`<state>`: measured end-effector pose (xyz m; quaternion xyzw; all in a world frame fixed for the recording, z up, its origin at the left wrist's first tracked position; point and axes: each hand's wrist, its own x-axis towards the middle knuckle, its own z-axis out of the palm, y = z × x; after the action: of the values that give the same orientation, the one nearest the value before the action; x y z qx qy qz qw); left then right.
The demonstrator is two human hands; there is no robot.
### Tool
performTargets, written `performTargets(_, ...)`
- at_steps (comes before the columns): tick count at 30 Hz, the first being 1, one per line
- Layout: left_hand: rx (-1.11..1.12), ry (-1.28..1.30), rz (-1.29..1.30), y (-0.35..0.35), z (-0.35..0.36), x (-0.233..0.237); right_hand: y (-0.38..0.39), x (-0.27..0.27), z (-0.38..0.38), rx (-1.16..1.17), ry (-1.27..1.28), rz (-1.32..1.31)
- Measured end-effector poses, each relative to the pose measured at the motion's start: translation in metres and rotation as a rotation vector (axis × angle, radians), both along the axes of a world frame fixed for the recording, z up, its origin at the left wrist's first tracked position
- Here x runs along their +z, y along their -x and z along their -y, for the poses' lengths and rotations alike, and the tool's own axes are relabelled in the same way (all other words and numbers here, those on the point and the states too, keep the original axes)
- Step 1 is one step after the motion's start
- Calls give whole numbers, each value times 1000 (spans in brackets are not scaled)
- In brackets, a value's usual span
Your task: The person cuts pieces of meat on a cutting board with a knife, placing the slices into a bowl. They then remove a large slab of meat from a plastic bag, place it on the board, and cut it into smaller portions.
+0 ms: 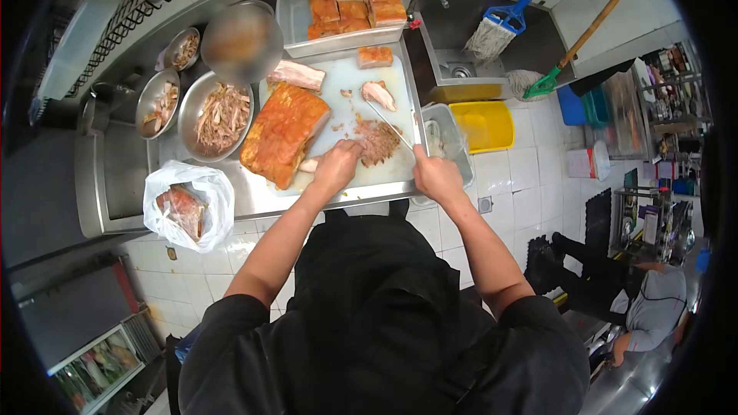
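The white cutting board (350, 81) lies on a steel counter. The left hand (336, 165) is at the near edge of the board. Its fingers are bent down and press on a pile of chopped meat (378, 141), holding it in place. The right hand (436, 177) is just off the board's near right corner. It is closed tight around the handle of a knife (388, 127). The thin blade reaches over the board and its edge sits by the chopped meat.

A big orange slab of meat (284, 132) lies on the left part of the board, close to the left hand. A bowl of shredded meat (221, 117) stands just left of the board. A tray of meat blocks (350, 4) sits behind the board. A white plastic bag (188, 204) with meat in it lies further left, at the counter's front edge.
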<state>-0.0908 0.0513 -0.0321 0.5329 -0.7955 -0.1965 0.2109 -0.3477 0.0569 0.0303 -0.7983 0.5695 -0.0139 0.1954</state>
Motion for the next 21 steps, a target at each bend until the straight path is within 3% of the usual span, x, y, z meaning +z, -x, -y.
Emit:
performTargets(4,96,-11,-41,15,-2,-4,23,-11,-6,32,27,-88)
performTargets(6,217,-9,-230,21,-3,-4,16,-18,-10,48,59,-52)
performTargets(10,417,133,-246,31,14,-8,-1,-3,-5,92,-24,65)
performTargets(12,519,102,-117,36,29,-12,7,-6,-4,59,-18,136)
performTargets(14,463,59,2,44,32,-18,21,-7,-3,31,-10,207)
performTargets(16,381,44,152,53,33,-24,36,-6,-3,26,3,117)
performTargets(21,314,8,-38,73,4,-13,30,-18,-2,67,-29,36)
